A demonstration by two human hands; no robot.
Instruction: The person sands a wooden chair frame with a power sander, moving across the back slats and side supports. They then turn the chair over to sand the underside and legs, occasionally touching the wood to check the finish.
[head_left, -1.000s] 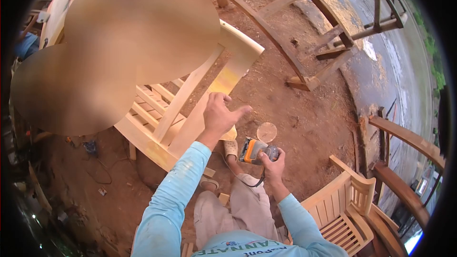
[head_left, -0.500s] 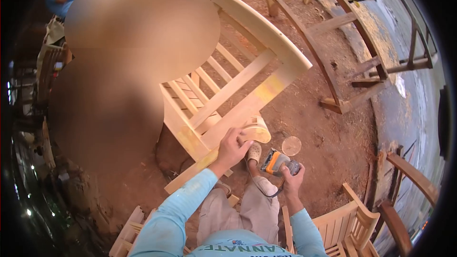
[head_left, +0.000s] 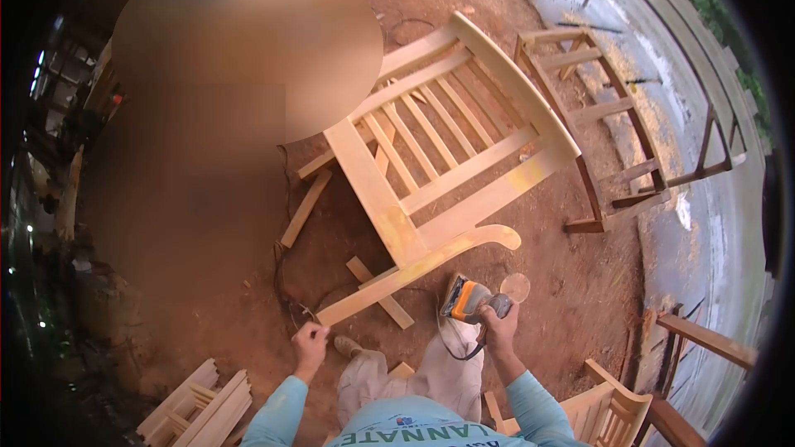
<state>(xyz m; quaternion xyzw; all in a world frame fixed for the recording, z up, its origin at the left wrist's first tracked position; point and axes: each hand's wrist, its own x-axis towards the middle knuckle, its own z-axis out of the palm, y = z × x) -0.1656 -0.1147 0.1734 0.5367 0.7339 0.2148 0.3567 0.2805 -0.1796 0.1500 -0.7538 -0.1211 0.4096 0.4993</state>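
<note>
In my right hand [head_left: 502, 327] is an orange and grey power sander [head_left: 470, 300], gripped by its dark rounded end, its pad turned to the left and away from the wood. My left hand [head_left: 310, 341] is closed at the lower end of a pale wooden chair frame [head_left: 377, 190], with fingers curled together; whether it pinches the frame's end or something small, I cannot make out. The frame lies tilted in front of me, with slats, a curved top rail and a curved arm [head_left: 497, 237]. Yellowish patches mark its wood.
Loose wood pieces [head_left: 387, 298] lie under the frame. A darker wooden frame [head_left: 633, 108] stands at the upper right. Pale slatted furniture [head_left: 600, 406] is at the lower right, and stacked pieces [head_left: 199, 406] at the lower left. A cord [head_left: 286, 257] crosses the dirt floor.
My left hand has left the curved arm and moved down and left to the frame's lower end. The sander stays in my right hand, slightly lower left. The view has shifted, showing more of the frame.
</note>
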